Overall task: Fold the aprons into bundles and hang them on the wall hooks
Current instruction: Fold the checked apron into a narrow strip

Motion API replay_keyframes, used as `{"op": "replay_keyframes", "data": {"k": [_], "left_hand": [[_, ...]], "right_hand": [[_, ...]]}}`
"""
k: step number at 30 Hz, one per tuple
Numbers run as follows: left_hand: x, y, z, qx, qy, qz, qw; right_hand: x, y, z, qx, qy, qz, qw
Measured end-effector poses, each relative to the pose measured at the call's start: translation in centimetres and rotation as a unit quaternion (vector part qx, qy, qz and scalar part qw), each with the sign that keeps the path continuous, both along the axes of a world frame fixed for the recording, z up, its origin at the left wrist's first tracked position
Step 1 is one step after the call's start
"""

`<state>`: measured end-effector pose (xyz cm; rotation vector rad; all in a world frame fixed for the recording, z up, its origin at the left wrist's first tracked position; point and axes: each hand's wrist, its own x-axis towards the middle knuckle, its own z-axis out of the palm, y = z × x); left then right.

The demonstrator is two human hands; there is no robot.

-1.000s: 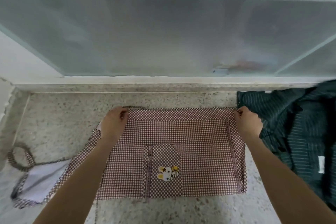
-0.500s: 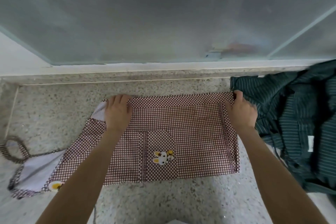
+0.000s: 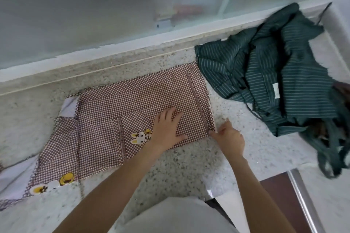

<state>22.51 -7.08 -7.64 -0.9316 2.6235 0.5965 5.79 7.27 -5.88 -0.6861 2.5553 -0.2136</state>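
The checked apron (image 3: 132, 111) lies spread flat on the speckled stone counter (image 3: 189, 168), partly folded, and serves as the landmark here. At its far left end the white lining shows, and two yellow hat patches (image 3: 66, 178) sit on the near corner there. A bunny patch (image 3: 141, 136) sits on the pocket (image 3: 136, 134) near the apron's middle. Just right of that patch the left hand (image 3: 166, 130) lies flat on the cloth, fingers straight and spread, pressing the apron down. At the apron's near right corner the right hand (image 3: 230, 139) has its fingers curled; its fingertips meet the cloth's edge and seem to pinch it, though the grip itself is hard to make out. The two hands are close together but not touching. Right of the apron, its edge touching the apron's far right corner, a dark green striped apron (image 3: 274, 66) lies crumpled in a heap, its straps trailing over the counter's near edge. Behind the checked apron runs a white ledge (image 3: 132, 43) below a frosted glass window (image 3: 94, 5).
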Motion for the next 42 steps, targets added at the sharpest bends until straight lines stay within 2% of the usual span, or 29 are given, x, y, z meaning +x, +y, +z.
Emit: {"op": "replay_keyframes", "data": {"k": [4,7,10,12,13,15,16,17,19,20,21,22,24,25,26,30,32,34,37,39,42], "left_hand": [[0.1,0.6,-0.7,-0.006,0.005,0.009,1.0],[-0.1,0.7,-0.7,-0.001,0.011,0.018,1.0],[-0.1,0.7,-0.7,-0.003,0.012,0.02,1.0],[0.0,0.7,-0.8,-0.01,0.012,0.02,1.0],[0.0,0.7,-0.9,-0.011,0.012,0.02,1.0],[0.0,0.8,-1.0,-0.015,0.01,0.019,1.0],[0.0,0.7,-1.1,-0.016,0.01,0.022,1.0],[0.1,0.6,-1.1,-0.016,0.012,0.025,0.999],[0.0,0.7,-1.0,-0.015,0.008,0.026,1.0],[0.0,0.7,-1.0,-0.015,0.005,0.027,1.0],[-0.1,0.7,-0.9,-0.016,0.004,0.026,1.0],[-0.1,0.9,-0.9,-0.014,0.002,0.026,1.0],[-0.2,0.9,-0.8,-0.007,-0.004,0.027,1.0],[-0.2,0.9,-0.8,-0.006,-0.006,0.028,1.0],[-0.2,0.9,-0.8,-0.006,-0.007,0.028,1.0],[-0.3,1.1,-1.1,-0.004,-0.01,0.034,0.999],[-0.3,1.2,-1.1,-0.006,-0.009,0.036,0.999],[-0.2,1.2,-1.2,-0.004,-0.007,0.038,0.999],[-0.3,1.2,-1.2,0.008,-0.001,0.045,0.999],[-0.2,1.3,-1.3,0.012,-0.002,0.046,0.999],[0.1,1.5,-1.4,-0.009,0.007,0.028,1.0]], "right_hand": [[-0.2,0.3,0.3,-0.034,0.001,0.026,0.999],[-0.8,1.1,0.5,-0.146,-0.004,0.007,0.989],[-1.7,1.5,0.4,-0.254,-0.088,0.002,0.963],[-2.9,1.9,0.0,-0.242,-0.155,0.069,0.955],[-3.7,2.2,-0.3,-0.186,-0.156,0.135,0.961],[-5.1,3.0,-0.7,-0.034,-0.055,0.267,0.961],[-5.5,3.2,-0.6,-0.001,0.025,0.29,0.957],[-5.8,3.3,-0.1,0.002,0.094,0.277,0.956],[-6.2,3.7,0.5,-0.033,0.157,0.195,0.968],[-6.4,3.9,0.6,-0.056,0.133,0.154,0.977],[-6.5,3.8,0.6,-0.073,0.055,0.107,0.99],[-6.3,3.7,0.8,-0.084,-0.074,0.042,0.993],[-5.3,3.2,1.5,-0.099,-0.321,-0.093,0.937],[-4.7,2.9,1.6,-0.114,-0.378,-0.124,0.91],[-4.2,2.7,1.4,-0.136,-0.393,-0.137,0.899],[-3.9,1.8,0.3,-0.251,-0.36,-0.21,0.874],[-4.3,1.6,0.1,-0.279,-0.315,-0.194,0.886],[-4.3,1.8,0.1,-0.267,-0.25,-0.107,0.924],[-4.2,2.3,-0.5,-0.195,-0.121,0.064,0.971],[-4.0,2.7,-1.0,-0.142,-0.071,0.125,0.979],[-3.8,2.8,-0.8,-0.146,-0.038,0.142,0.978]]}}
